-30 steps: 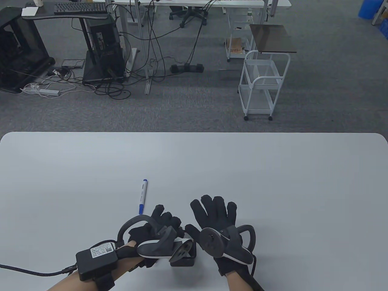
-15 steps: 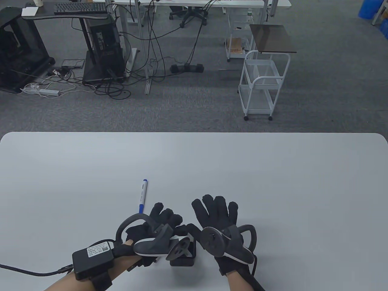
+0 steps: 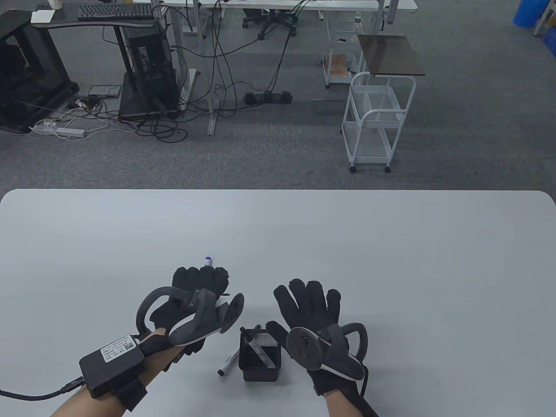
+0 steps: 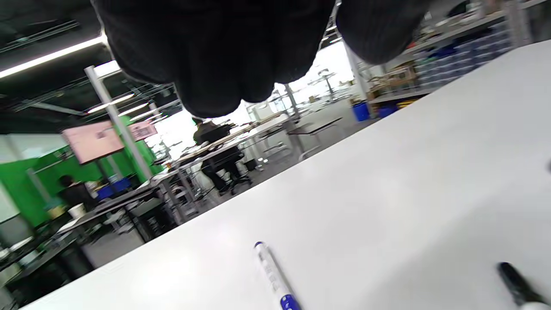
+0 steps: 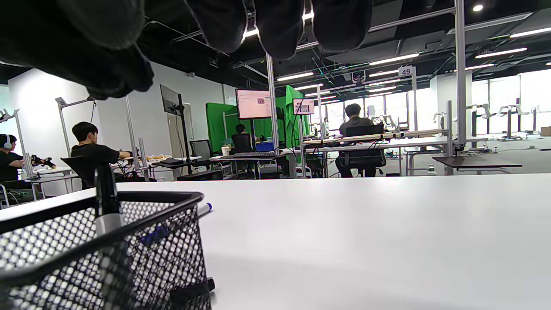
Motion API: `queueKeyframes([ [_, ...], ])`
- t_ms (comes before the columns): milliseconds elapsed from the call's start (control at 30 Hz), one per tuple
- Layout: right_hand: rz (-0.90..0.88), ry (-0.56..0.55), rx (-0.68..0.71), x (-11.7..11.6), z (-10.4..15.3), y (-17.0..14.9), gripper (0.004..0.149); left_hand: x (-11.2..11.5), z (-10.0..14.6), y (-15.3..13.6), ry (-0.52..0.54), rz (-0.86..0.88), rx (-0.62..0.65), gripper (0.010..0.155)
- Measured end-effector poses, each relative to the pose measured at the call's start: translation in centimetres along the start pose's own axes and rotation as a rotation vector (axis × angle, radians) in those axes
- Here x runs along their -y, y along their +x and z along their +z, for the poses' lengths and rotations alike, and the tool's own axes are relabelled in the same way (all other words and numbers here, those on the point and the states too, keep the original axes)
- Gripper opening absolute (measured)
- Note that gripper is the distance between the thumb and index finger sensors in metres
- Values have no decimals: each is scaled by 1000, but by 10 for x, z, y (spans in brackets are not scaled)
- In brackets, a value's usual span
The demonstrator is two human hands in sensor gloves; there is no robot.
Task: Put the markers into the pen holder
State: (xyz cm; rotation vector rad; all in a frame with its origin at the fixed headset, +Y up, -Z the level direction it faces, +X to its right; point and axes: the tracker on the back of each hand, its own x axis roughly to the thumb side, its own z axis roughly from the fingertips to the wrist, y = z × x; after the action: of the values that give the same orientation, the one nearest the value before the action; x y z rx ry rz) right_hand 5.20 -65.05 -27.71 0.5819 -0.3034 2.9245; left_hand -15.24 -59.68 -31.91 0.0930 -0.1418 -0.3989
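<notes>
A big white table with round corners (image 3: 391, 243) fills the near part of the room. Behind it lies grey carpet (image 3: 278, 143). On the carpet, far to the left of the pen holder, stand a black desk with a keyboard (image 3: 115, 12) and a black computer tower (image 3: 150, 65) with many loose cables. Far to the right of the pen holder stands a white wire cart on wheels (image 3: 375, 121).

The small black square mesh pen holder (image 3: 259, 367) sits on the table near the front edge. A black marker with a grey body (image 3: 257, 347) stands tilted inside it, its cap leaning toward the holder's back left corner.

Left of the holder, the left hand in a black glove (image 3: 197, 289) hovers over a white marker with blue ends (image 4: 275, 275). In the table view only the blue tip of that marker pokes out past the fingers. In the left wrist view the marker lies flat on the table below the curled fingers (image 4: 215, 56), and nothing is in the hand.

Just beside the holder's left wall, a white marker with a black cap (image 3: 228, 363) lies flat on the table.

Right of the holder, the right hand in a black glove (image 3: 310, 310) rests palm down on the table with fingers spread wide. Its thumb is close to the holder's right rim; I cannot tell if it touches. It holds nothing.
</notes>
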Motion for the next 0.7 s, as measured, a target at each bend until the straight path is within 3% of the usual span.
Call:
queueKeyframes([
  [167, -4, -1, 3, -1, 0, 0, 72, 16, -21, -8, -130, 70, -134, 63],
  [400, -10, 8, 3, -1, 0, 0, 72, 55, -51, -3, -423, 142, -249, 70],
  [700, -17, 22, 2, -3, -2, -1, 72, 120, -79, 12, -579, 183, -378, 72],
])
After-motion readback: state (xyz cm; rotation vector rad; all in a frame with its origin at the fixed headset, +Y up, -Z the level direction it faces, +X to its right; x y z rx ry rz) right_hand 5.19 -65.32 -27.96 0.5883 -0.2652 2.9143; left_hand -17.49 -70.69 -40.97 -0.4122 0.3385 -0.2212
